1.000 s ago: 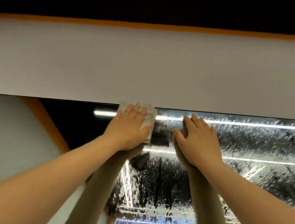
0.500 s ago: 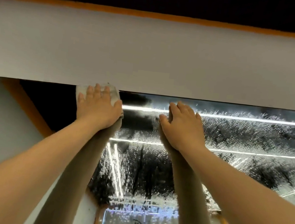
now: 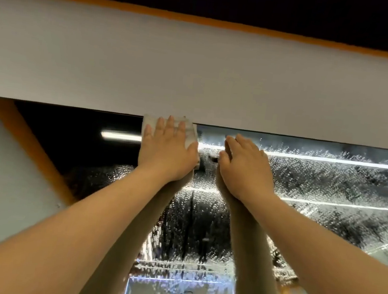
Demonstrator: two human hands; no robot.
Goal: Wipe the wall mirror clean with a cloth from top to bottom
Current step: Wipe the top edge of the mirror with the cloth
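Just the one head cam, tilted up at the wall.

You're looking from close in, along both forearms, at the top edge of the mirror (image 3: 328,186) and the white wall band (image 3: 196,74) above it.

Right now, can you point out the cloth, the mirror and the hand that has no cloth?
cloth (image 3: 191,132): head view, upper right corner beside the fingers.
mirror (image 3: 329,181): head view, wet droplet-covered glass.
right hand (image 3: 246,167): head view, back of the hand.
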